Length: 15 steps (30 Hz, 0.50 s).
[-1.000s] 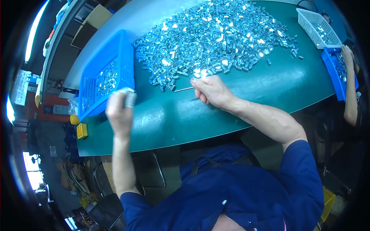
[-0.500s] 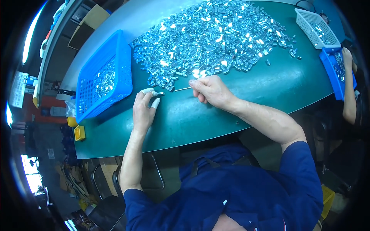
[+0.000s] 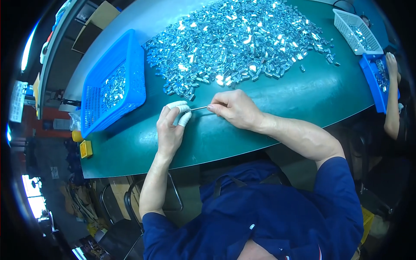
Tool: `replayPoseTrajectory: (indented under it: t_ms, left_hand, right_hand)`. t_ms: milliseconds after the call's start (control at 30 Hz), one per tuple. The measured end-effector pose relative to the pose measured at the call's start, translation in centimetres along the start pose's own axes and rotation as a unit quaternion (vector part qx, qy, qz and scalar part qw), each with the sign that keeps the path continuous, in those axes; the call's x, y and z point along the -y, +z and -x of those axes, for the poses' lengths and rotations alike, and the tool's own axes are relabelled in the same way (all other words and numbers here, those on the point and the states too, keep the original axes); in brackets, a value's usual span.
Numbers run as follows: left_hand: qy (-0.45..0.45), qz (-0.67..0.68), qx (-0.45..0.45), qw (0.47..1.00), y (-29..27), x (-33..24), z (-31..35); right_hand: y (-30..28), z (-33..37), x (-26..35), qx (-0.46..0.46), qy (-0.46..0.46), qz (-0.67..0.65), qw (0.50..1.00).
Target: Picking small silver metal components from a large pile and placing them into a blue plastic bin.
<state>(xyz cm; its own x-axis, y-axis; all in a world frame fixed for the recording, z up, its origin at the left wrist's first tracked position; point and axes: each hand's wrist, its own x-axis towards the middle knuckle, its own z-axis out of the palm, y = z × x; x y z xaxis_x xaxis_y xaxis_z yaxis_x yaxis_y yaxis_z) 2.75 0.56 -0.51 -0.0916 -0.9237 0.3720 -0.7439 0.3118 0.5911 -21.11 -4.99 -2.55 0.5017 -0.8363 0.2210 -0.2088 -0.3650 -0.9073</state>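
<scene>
My left hand [image 3: 170, 132], with white covers on several fingertips, is pinched closed above the green table near its front edge. A small shiny metal piece sits between those fingertips, mostly hidden by them. My right hand [image 3: 240, 111] is closed on a thin metal rod [image 3: 200, 108], which points left. The rod's far tip meets the fingertips of my left hand; whether it enters the piece cannot be seen. Just beyond both hands spreads a large heap of small shiny metal pieces [image 3: 234, 47].
A blue plastic basket [image 3: 138, 93] with metal pieces inside stands left of the heap. A small yellow box [image 3: 86, 149] sits at the left table edge. To the far right are a white basket [image 3: 344, 37], a blue tray [image 3: 376, 102] and another person's arm [image 3: 393, 104].
My left fingers have closed around the small metal piece and moved slightly right. My right hand has lowered the rod, bringing its tip to my left fingertips.
</scene>
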Motion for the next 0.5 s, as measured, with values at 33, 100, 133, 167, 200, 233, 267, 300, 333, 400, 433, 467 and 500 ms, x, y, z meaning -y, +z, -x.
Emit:
replayPoseTrajectory:
  t_ms: [33, 100, 133, 167, 200, 233, 267, 300, 333, 400, 433, 467, 500]
  left_hand:
    - [0.016, -0.003, -0.001, 1.000, 0.0, -0.2, -0.1]
    - [0.033, -0.007, 0.000, 0.999, -0.1, -0.5, -0.2]
    - [0.041, -0.009, 0.008, 0.999, -0.1, -0.7, -0.2]
    - [0.050, -0.012, 0.016, 0.999, -0.1, -0.8, -0.2]
    - [0.050, -0.012, 0.017, 0.999, -0.2, -0.8, -0.2]
    - [0.044, -0.003, 0.025, 0.999, -0.4, -0.6, -0.1]
    - [0.038, 0.006, 0.032, 0.999, -0.4, -0.7, -0.1]
    - [0.039, 0.006, 0.033, 0.999, -0.3, -0.8, -0.1]
    - [0.046, 0.002, 0.037, 0.998, -0.2, -1.1, -0.1]
    - [0.054, -0.002, 0.040, 0.998, 0.1, -1.5, -0.1]
    - [0.059, -0.006, 0.039, 0.997, 0.2, -1.6, -0.1]
    - [0.064, -0.011, 0.040, 0.997, 0.3, -1.8, -0.1]
    - [0.064, -0.012, 0.040, 0.997, 0.5, -2.0, -0.2]
  right_hand:
    - [0.0, 0.0, -0.1, 0.002, 0.000, 0.001, 1.000]
    - [0.0, 0.0, -0.4, -0.015, -0.028, 0.000, 1.000]
    - [-0.1, 0.0, -0.4, -0.015, -0.027, 0.000, 1.000]
    - [-0.3, -0.2, -0.4, -0.019, -0.037, 0.014, 0.999]
    - [-0.3, -0.2, -0.4, -0.023, -0.047, 0.029, 0.998]
    - [-0.3, -0.2, -0.3, -0.024, -0.047, 0.029, 0.998]
    - [-0.4, -0.2, -0.3, -0.021, -0.045, 0.024, 0.999]
    - [-0.4, -0.2, -0.2, -0.017, -0.043, 0.018, 0.999]
    - [-0.5, -0.2, -0.1, -0.018, -0.043, 0.019, 0.999]
    - [-0.6, -0.1, 0.1, -0.003, -0.041, 0.036, 0.998]
    - [-0.7, -0.1, 0.1, -0.003, -0.042, 0.037, 0.998]
    - [-0.7, 0.0, 0.0, 0.001, -0.046, 0.045, 0.998]
    - [-0.7, 0.0, -0.1, 0.004, -0.049, 0.054, 0.997]
